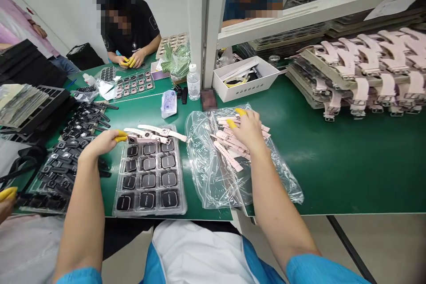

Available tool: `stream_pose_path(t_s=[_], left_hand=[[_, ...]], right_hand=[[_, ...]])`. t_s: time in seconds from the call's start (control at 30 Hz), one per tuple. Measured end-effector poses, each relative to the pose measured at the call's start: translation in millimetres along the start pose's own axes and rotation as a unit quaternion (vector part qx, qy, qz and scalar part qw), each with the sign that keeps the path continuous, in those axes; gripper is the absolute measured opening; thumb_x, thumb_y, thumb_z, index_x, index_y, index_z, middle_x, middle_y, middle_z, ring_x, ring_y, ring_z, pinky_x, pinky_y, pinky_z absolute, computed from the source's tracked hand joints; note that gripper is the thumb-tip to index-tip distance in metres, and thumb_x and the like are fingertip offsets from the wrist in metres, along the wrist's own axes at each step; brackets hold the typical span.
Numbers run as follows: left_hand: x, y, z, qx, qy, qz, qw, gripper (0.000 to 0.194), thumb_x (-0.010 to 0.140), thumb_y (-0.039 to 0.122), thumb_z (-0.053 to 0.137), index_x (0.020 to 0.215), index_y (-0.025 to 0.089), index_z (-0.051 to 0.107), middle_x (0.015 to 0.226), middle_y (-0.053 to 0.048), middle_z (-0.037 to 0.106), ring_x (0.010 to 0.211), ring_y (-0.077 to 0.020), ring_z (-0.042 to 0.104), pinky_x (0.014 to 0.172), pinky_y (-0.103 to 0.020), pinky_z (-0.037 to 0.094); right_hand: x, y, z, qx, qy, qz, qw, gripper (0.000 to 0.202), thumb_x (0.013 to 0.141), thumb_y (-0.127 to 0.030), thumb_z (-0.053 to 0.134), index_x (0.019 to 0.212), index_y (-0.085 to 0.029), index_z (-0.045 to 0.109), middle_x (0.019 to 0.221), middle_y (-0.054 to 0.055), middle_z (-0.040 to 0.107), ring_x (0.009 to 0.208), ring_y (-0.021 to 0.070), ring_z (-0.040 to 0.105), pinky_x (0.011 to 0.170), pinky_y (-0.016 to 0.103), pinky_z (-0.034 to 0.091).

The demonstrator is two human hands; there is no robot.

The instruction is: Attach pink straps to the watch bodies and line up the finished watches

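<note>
My left hand [104,141], with yellow finger covers, is closed at the near end of a pale pink watch strap [141,133]. Pink-strapped watches lie across the far end of a clear plastic tray [183,202], whose pockets hold several dark square watch faces [148,180]. My right hand [249,129] reaches over a heap of pink watch straps [229,143], its yellow-covered thumb and forefinger apart. Its other fingers are partly hidden. The straps lie on a crumpled clear plastic bag [203,177].
Black watches [60,168] are piled at left. Stacked trays with pink-strapped watches [359,75] stand at right. A bottle [193,82], white box [246,86] and upright post [203,22] are at the back. A co-worker [133,31] sits opposite; another person's hand [7,202] shows at left.
</note>
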State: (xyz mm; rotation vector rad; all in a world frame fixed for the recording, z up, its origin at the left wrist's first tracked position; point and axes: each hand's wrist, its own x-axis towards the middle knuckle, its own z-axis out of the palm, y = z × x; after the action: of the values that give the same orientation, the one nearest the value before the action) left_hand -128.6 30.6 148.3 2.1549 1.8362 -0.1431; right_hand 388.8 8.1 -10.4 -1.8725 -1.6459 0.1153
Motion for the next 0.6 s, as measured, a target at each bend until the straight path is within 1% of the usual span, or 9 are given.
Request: stream_pose_path(t_s=[0.07,0.13,0.23,0.37,0.5,0.57,0.6], left_hand=[[7.9,-8.6,2.2,-0.008,-0.057,-0.005,0.998,0.044,0.069,0.027,0.051,0.104,0.020,0.077,0.111,-0.007,0.081,0.105,-0.0291,0.073,0.095,-0.033,0.055],[14.8,-11.4,6.1,-0.019,-0.069,-0.005,0.997,0.039,0.069,0.029,0.051,0.098,0.019,0.074,0.104,-0.009,0.081,0.099,-0.0287,0.072,0.091,-0.034,0.055],[23.2,-9.9,12.6,-0.025,-0.032,-0.004,0.999,0.029,0.072,0.032,0.052,0.092,0.019,0.068,0.096,-0.009,0.077,0.089,-0.0257,0.069,0.083,-0.033,0.055],[30.6,-9.1,17.5,-0.024,0.007,-0.015,1.000,0.018,0.078,0.032,0.057,0.089,0.020,0.063,0.090,-0.007,0.073,0.087,-0.0224,0.064,0.084,-0.032,0.052],[29.3,-10.4,18.2,-0.014,0.053,-0.029,0.998,0.011,0.080,0.028,0.061,0.087,0.020,0.062,0.089,-0.008,0.069,0.093,-0.0236,0.062,0.090,-0.035,0.051],[23.4,-4.0,20.3,-0.004,0.089,-0.038,0.995,0.011,0.083,0.026,0.060,0.089,0.018,0.063,0.096,-0.011,0.068,0.103,-0.0266,0.060,0.098,-0.039,0.050],[18.8,3.0,22.8,-0.003,0.107,-0.037,0.994,0.012,0.086,0.026,0.059,0.092,0.017,0.063,0.101,-0.013,0.067,0.107,-0.0276,0.059,0.102,-0.041,0.049]], right_hand=[[-1.2,-1.4,8.6,-0.008,-0.023,-0.032,0.999,0.049,0.096,-0.037,0.053,0.139,-0.015,0.063,0.146,0.022,0.057,0.139,0.0412,0.043,0.112,0.058,0.039],[-3.5,-7.0,16.4,-0.021,-0.054,-0.055,0.997,0.046,0.095,-0.036,0.054,0.135,-0.017,0.066,0.146,0.020,0.058,0.140,0.0406,0.042,0.112,0.059,0.038],[-6.7,-13.4,24.4,-0.052,-0.081,-0.047,0.994,0.041,0.093,-0.033,0.054,0.126,-0.017,0.070,0.140,0.020,0.062,0.133,0.0410,0.047,0.107,0.060,0.039],[-8.6,-13.6,28.2,-0.062,-0.068,-0.036,0.995,0.038,0.091,-0.026,0.051,0.120,-0.016,0.073,0.133,0.021,0.066,0.125,0.0396,0.051,0.101,0.058,0.041],[-9.0,-12.4,27.2,-0.029,-0.046,-0.032,0.998,0.036,0.094,-0.028,0.049,0.115,-0.016,0.075,0.127,0.021,0.069,0.120,0.0395,0.053,0.099,0.058,0.041],[-8.4,-12.5,24.9,-0.004,-0.023,-0.030,0.999,0.034,0.096,-0.030,0.049,0.113,-0.018,0.076,0.124,0.020,0.070,0.119,0.0393,0.054,0.101,0.059,0.040],[-7.7,-12.9,22.9,0.008,-0.009,-0.029,1.000,0.034,0.096,-0.031,0.049,0.113,-0.018,0.076,0.122,0.020,0.071,0.120,0.0392,0.054,0.102,0.060,0.039]])
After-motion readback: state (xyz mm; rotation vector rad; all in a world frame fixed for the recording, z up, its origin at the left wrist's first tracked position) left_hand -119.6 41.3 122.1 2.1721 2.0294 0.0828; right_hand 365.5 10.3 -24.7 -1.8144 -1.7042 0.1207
